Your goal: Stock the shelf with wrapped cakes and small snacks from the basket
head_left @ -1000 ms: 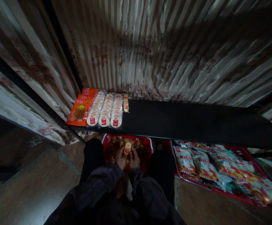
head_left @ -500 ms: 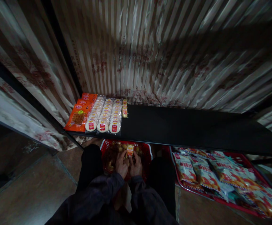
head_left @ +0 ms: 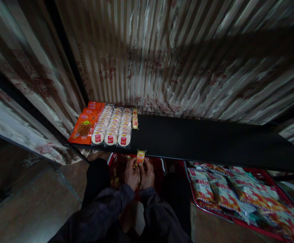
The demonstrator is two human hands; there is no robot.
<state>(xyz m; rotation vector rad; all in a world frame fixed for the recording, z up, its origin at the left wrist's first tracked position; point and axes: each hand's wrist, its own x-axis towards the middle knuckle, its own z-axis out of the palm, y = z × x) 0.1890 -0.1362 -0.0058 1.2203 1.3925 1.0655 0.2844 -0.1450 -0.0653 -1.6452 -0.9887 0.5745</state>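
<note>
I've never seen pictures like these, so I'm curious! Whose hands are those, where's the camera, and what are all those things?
There's no machine arm here, just one person's bare left hand and right hand. The camera sits on that person's head, looking forward and down. Between them, the hands hold a small yellow packet, above a red basket. On the black shelf, from left to right, lie orange bags, three rows of round white snacks and a few little yellow packets. Lower right, another red basket holds bigger bags.
</note>
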